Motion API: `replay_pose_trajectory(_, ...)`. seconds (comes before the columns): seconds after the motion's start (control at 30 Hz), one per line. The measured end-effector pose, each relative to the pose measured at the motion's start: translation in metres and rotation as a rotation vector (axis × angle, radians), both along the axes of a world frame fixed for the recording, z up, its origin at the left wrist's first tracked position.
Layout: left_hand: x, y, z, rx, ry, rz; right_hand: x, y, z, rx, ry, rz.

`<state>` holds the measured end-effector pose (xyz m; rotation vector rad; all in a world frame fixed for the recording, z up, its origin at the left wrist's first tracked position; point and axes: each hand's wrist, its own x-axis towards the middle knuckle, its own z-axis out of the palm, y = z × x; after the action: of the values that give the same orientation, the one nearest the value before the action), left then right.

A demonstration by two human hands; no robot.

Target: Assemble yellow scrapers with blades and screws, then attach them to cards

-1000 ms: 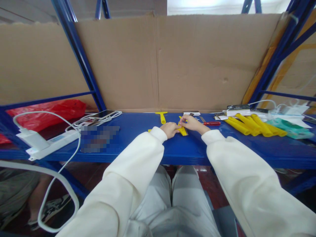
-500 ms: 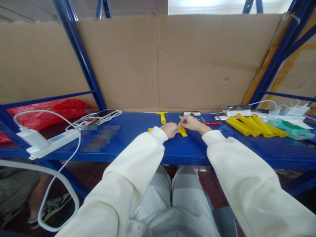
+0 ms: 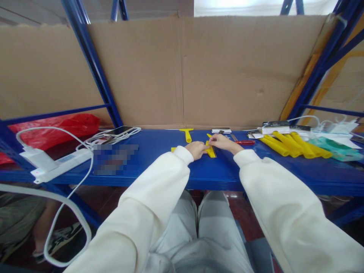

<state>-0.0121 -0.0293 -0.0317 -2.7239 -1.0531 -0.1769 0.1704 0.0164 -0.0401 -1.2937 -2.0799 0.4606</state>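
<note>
Both hands meet over a yellow scraper (image 3: 211, 151) with a wide flat end, lying low over the blue tabletop. My left hand (image 3: 196, 150) is closed on its left side. From the right, my right hand (image 3: 222, 142) pinches just above the scraper; whatever is between its fingertips is too small to make out. Another yellow T-shaped scraper (image 3: 187, 135) lies flat behind my left hand. Part of a further yellow piece (image 3: 173, 149) shows beside my left cuff, mostly hidden by the sleeve. A red-handled tool (image 3: 245, 142) rests just right of my right hand.
Several yellow tubes (image 3: 294, 145) lie on the right near a green plastic bag (image 3: 335, 148). On the left are a white power strip (image 3: 64, 165), cables, a phone (image 3: 121, 131) and a red bag (image 3: 59, 131). Cardboard (image 3: 182, 76) walls the back. Another person's shoe (image 3: 64, 237) shows below left.
Almost nothing differs. Both hands stay at the yellow scraper, with only a very slight shift of my right hand's fingers.
</note>
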Motion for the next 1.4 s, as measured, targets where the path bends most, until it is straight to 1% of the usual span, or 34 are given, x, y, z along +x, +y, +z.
replay_pose_trajectory(0.13,0.000,0.001,-0.001,0.005,-0.011,-0.004,0.000,0.000,-0.001,-0.011,0.016,-0.032)
replay_pose_trajectory(0.4,-0.002,0.005,-0.003,0.037,-0.019,-0.034,-0.001,0.000,-0.001,0.046,0.033,0.033)
replay_pose_trajectory(0.67,-0.002,0.003,-0.003,0.006,-0.053,-0.027,0.001,0.001,-0.001,0.125,0.034,0.124)
replay_pose_trajectory(1.03,-0.001,0.001,-0.001,0.008,-0.018,0.003,0.001,-0.003,0.002,0.118,-0.024,0.106)
replay_pose_trajectory(1.23,-0.002,0.002,-0.001,0.027,-0.017,-0.035,0.006,0.004,-0.002,0.181,-0.077,0.144)
replay_pose_trajectory(1.4,-0.002,0.003,-0.002,0.021,-0.027,-0.036,0.008,0.008,-0.004,0.218,-0.130,0.175)
